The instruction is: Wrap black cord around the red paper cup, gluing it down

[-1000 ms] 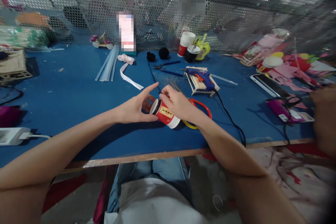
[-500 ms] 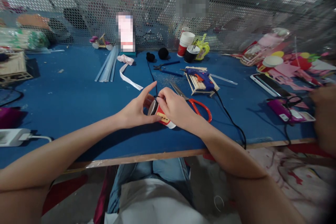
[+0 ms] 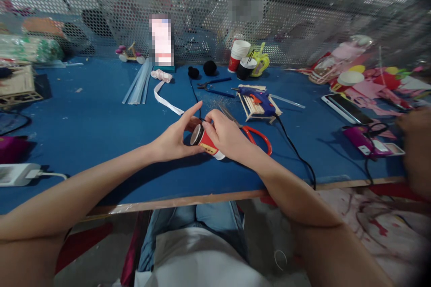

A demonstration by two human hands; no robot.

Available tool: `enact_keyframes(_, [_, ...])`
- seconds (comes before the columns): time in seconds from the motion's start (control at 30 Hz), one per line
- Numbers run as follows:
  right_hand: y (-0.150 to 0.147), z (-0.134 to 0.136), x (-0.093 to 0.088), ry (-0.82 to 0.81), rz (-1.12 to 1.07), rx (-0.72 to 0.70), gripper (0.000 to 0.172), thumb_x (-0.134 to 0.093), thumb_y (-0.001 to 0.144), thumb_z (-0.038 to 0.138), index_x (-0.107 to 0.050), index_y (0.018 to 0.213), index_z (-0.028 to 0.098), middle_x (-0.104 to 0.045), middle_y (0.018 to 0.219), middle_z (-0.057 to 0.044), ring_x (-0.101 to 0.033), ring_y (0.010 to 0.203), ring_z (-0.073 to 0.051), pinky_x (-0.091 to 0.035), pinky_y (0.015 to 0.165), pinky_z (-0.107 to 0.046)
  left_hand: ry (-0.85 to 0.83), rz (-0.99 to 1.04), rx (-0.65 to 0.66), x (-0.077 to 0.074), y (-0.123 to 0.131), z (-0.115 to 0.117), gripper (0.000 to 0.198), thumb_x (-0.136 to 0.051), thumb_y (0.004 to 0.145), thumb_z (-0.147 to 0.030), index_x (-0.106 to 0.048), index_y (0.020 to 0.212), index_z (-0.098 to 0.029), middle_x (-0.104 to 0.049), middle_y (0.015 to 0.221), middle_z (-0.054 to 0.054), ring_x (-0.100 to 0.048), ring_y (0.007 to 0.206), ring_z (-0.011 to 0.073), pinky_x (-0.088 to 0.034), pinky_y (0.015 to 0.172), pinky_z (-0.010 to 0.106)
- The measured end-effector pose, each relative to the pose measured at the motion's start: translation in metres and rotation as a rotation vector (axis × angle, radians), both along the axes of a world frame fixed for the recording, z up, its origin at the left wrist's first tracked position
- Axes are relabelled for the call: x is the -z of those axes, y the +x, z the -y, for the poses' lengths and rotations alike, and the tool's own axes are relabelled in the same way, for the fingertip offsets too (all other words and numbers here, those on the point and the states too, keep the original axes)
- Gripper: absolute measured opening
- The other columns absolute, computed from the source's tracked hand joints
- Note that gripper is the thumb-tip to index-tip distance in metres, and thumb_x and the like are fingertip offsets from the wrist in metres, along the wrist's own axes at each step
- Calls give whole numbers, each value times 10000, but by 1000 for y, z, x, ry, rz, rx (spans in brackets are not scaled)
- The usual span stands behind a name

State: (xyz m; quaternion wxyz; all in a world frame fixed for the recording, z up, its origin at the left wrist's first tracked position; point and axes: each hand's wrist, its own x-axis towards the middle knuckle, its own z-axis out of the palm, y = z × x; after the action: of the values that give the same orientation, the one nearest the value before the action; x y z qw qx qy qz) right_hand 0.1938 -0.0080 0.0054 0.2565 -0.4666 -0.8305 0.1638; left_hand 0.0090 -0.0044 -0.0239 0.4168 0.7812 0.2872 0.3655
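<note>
A red and white paper cup [image 3: 209, 147] lies on its side between my hands, just above the near part of the table. A black band of yarn [image 3: 199, 134] is wrapped round the cup near one end. My left hand [image 3: 176, 139] grips the cup with its thumb along the near side, its index finger stretched up and away. My right hand [image 3: 226, 132] is curled over the cup's other side, thumb and fingers pinched at the black yarn. The strand runs back to a small black yarn ball [image 3: 193, 72]. Red-handled scissors [image 3: 257, 138] lie partly behind my right hand.
Behind are pliers [image 3: 215, 83], a blue glue gun [image 3: 257, 100] on a stick frame, stacked cups [image 3: 239, 54], glue sticks [image 3: 137, 84], white ribbon [image 3: 166, 102] and a propped phone [image 3: 162, 40]. Another person's arm [image 3: 417, 152] rests at right, near a phone [image 3: 346, 108].
The cup has shifted slightly up and turned a little in my hands. My right fingers have moved slightly along the black yarn at its rim end.
</note>
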Motion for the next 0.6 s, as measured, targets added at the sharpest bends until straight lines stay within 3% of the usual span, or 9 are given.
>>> enact_keyframes(0.2, [-2, 1, 2, 25, 24, 1, 100, -345, 915, 291, -358, 848, 218, -506, 896, -62, -486, 743, -168, -339, 632, -310, -146, 19, 79, -8, -3, -3, 976, -739, 719, -291, -133, 1483, -256, -595, 1098, 94, -605, 1007, 210, -489, 907, 410])
enact_keyframes(0.47, [-4, 4, 1, 35, 28, -4, 106, -353, 909, 276, -361, 823, 215, -488, 876, -59, -470, 737, -167, -346, 643, -317, -288, -19, -10, -8, -8, -6, 892, -727, 736, -318, -213, 1460, -239, -622, 1052, 93, -614, 948, 211, -501, 839, 412])
enact_keyframes(0.6, [-2, 3, -3, 40, -100, -40, 106, -417, 891, 252, -407, 795, 207, -497, 823, -31, -476, 729, -149, -371, 676, -309, -293, 26, -18, -9, -6, -4, 921, -743, 717, -309, -212, 1463, -214, -625, 1029, 95, -615, 933, 217, -495, 828, 403])
